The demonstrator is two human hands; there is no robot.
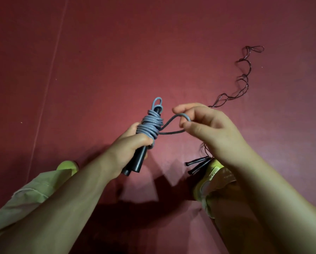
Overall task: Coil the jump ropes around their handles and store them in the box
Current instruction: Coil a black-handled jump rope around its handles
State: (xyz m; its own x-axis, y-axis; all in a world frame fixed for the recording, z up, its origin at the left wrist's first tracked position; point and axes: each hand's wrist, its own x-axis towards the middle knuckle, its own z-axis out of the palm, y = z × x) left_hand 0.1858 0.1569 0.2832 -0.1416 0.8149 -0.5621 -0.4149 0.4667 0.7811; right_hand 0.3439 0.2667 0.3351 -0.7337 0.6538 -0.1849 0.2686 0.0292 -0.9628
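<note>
Floor (pixel 153 52) is dark red matting, everything happens over it. No box in view, so storage step not checkable yet.

Second jump rope (pixel 243 77), thin dark cord, lies kinked across the floor to the right, its two black handles (pixel 197 165) down beside the yellow-green shoe (pixel 208 178). Untouched, next in queue I'd say.

Left hand (pixel 133 140) has fingers wrapped around the paired black handles (pixel 137 162) of the grey-blue jump rope (pixel 150 125), held upright-ish, tilted away, so the bundle stays rigid as a spool. Most of the cord is already wound in stacked turns on the upper half; a small loop pokes out at the top.

Right hand (pixel 208 125) pinches the last free loop (pixel 179 120) between thumb and forefinger, other fingers loosely curled, keeping it taut just beside the coil. Probably for tucking or the final turn. Where the loop's tail runs under the hand is hard to make out.
</note>
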